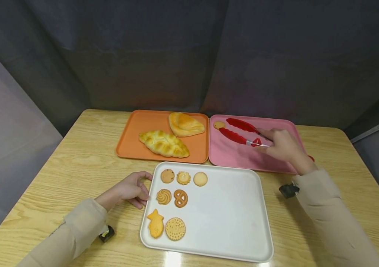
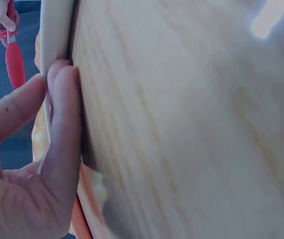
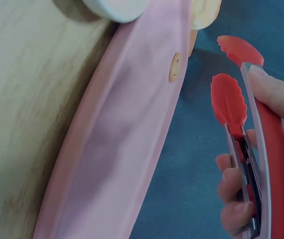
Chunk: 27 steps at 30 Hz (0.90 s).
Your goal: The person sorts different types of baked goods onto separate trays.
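My right hand (image 1: 284, 146) holds a pair of red-tipped tongs (image 3: 276, 164) above the pink tray (image 1: 242, 163), thumb on one arm and fingers curled around the other. The tongs' two red heads stand apart with nothing between them. A small chocolate chip cookie (image 1: 218, 125) lies in the pink tray's far left corner, close to the tongs' tips in the head view. My left hand (image 1: 134, 190) pinches the left rim of the white tray (image 1: 226, 215) between thumb and fingers. Several cookies sit on its left side, among them a pretzel (image 1: 180, 198) and a fish-shaped one (image 1: 156, 224).
An orange tray (image 1: 129, 148) stands left of the pink one, bearing a braided bread (image 1: 164, 144) and a folded pastry (image 1: 186, 125). Both trays lie behind the white tray on the wooden table (image 1: 85, 163). A dark curtain (image 1: 149, 66) hangs behind the table.
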Tool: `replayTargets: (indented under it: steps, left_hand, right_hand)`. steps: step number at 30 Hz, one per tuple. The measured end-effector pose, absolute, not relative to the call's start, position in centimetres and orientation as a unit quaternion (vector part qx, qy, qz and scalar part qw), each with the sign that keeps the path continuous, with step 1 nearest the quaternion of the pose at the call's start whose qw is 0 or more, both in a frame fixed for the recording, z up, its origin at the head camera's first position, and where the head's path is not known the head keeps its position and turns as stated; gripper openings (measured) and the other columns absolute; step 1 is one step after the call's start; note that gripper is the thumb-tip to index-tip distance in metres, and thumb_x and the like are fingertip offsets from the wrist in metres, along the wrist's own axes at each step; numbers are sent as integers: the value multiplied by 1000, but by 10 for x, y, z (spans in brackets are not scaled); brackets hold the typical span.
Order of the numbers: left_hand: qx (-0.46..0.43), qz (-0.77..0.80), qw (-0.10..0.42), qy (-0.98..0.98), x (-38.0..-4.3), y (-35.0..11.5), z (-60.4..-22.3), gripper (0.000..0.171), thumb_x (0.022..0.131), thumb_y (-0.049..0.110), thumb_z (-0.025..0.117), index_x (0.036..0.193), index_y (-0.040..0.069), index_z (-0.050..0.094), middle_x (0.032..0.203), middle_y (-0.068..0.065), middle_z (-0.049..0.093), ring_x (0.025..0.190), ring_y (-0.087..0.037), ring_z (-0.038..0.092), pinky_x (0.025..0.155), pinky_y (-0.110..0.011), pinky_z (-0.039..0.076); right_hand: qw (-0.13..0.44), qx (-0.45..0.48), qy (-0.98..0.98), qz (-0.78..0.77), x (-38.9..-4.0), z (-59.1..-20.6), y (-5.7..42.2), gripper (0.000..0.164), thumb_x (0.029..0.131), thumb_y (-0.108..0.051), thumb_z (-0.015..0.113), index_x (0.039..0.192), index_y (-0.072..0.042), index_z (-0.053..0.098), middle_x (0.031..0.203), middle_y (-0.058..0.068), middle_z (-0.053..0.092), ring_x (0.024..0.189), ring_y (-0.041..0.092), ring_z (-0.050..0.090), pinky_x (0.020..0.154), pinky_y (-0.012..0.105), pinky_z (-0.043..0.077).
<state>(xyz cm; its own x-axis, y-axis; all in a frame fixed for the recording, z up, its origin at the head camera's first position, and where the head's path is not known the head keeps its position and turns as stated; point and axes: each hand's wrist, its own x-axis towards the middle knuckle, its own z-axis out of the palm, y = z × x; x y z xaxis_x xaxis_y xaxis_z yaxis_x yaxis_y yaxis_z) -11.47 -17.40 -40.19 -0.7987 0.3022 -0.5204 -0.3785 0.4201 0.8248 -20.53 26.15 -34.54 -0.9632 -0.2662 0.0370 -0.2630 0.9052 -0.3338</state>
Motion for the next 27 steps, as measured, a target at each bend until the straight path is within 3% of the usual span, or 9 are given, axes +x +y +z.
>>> replayTargets:
  steps: [6,13,19,27]
  left_hand:
    - [-25,538,318,780,-115,-173,-401,57,73,-12,61,125,0,41,72,-15,59,52,-19,60,46,-34,54]
    - [-20,539,319,780,-115,-173,-401,58,73,-13,62,125,-1,39,72,-14,58,53,-19,60,46,-34,54]
    - [-5,542,319,777,-115,-177,-400,67,73,-12,63,132,1,33,72,-14,56,54,-20,60,47,-36,55]
    - [29,544,336,768,-118,-179,-402,86,74,-11,63,143,10,16,70,-15,59,53,-21,60,46,-36,54]
  right_hand:
    - [-23,-162,972,-170,-187,-341,261,66,68,-20,77,126,-1,53,96,19,63,74,25,49,54,30,45]
    - [-73,-226,957,-168,-168,-342,259,61,65,-18,78,119,1,59,91,19,63,67,24,52,49,26,42]
    - [-112,-267,942,-170,-154,-345,254,64,61,-24,83,116,0,62,81,10,62,55,12,43,44,21,36]
    - [-113,-290,933,-179,-139,-343,252,64,62,-25,83,117,-1,62,78,3,59,48,5,33,41,18,33]
